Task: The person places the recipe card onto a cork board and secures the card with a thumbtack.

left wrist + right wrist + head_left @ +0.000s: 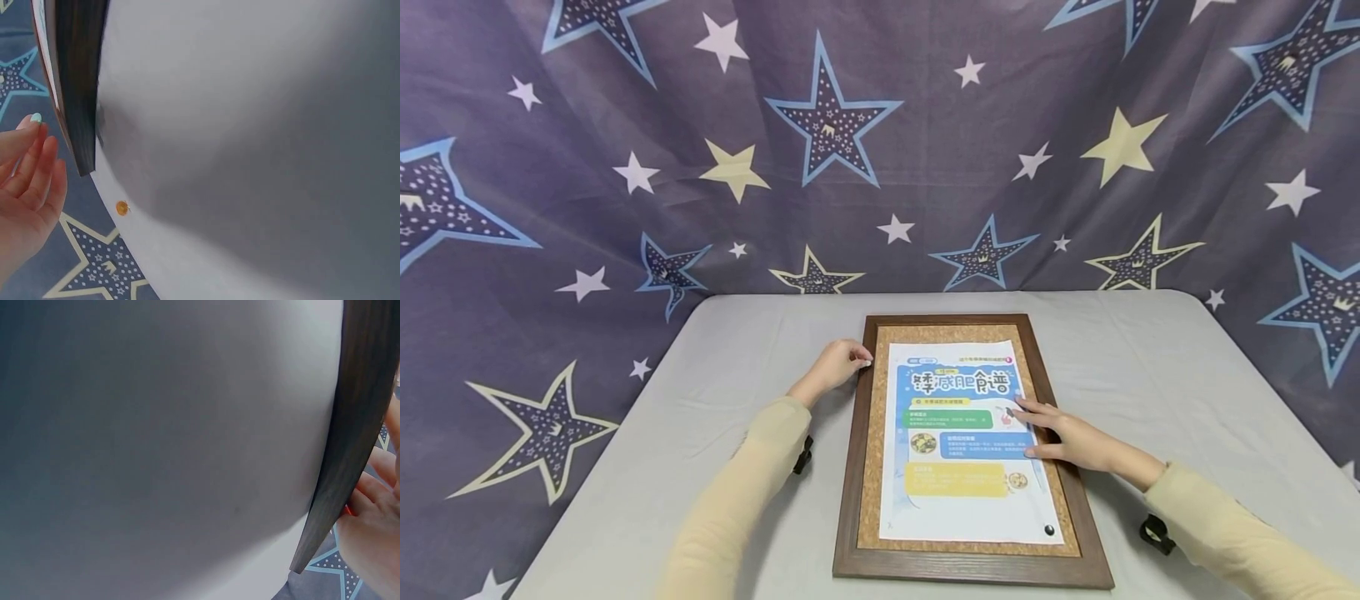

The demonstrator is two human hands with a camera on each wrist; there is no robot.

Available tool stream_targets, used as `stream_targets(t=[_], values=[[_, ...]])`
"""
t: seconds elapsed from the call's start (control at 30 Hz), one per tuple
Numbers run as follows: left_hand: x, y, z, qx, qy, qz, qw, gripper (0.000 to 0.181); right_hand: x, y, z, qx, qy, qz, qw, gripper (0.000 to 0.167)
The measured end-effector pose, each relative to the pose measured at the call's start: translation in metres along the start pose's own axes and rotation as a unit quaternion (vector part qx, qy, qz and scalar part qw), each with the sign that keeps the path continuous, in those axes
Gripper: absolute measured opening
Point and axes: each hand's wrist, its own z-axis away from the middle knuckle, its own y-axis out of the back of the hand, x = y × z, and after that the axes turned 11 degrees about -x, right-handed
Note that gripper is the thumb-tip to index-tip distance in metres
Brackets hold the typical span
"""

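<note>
On the grey table (760, 342), a sheet (966, 450) with bright words lies on a cork board (947, 333) in a brown frame (970, 568). The right hand (1078, 442) rests on the sheet's right side, its fingers stretched out, the thumb apart, pinching nothing. The left hand (835, 365) is at the frame's left side, near the top, with its fingers bent. A pale spot (36, 117) shows at the tips (it could be a nail or a pin), so I can't tell if they pinch anything. A pink pin (1009, 360) sits at the sheet's top right corner and a black pin (1049, 530) at the bottom right. I see no pin at the left corners. I think the right hand should press softly and flat, so the sheet won't slide or wrinkle while its left side gets smoothed
</note>
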Motion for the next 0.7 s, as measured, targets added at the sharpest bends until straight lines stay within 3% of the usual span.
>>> stream_targets(t=[0.03, 0.1, 0.23, 0.5, 0.53, 0.7], values=[[0.001, -0.001, -0.002, -0.002, 0.011, 0.007, 0.9999, 0.009, 0.000, 0.000, 0.000, 0.001, 0.001, 0.002, 1.0000, 0.063], [0.032, 0.008, 0.008, -0.013, 0.046, -0.001, 0.9989, 0.008, 0.000, 0.000, 0.000, 0.003, 0.004, 0.006, 1.0000, 0.062], [0.062, 0.014, 0.017, -0.001, 0.045, -0.003, 0.9990, 0.009, 0.000, 0.000, 0.000, 0.007, 0.005, 0.009, 0.9999, 0.062], [0.066, 0.010, 0.005, -0.018, 0.062, 0.010, 0.9979, 0.007, 0.001, 0.000, 0.000, -0.002, -0.003, 0.002, 1.0000, 0.063], [0.053, 0.005, -0.002, -0.014, 0.041, 0.020, 0.9989, 0.008, 0.001, 0.000, 0.000, -0.002, -0.004, 0.002, 1.0000, 0.063], [0.055, 0.001, -0.007, -0.017, 0.038, 0.015, 0.9990, 0.010, 0.000, 0.000, 0.000, -0.004, -0.004, -0.003, 1.0000, 0.063]])
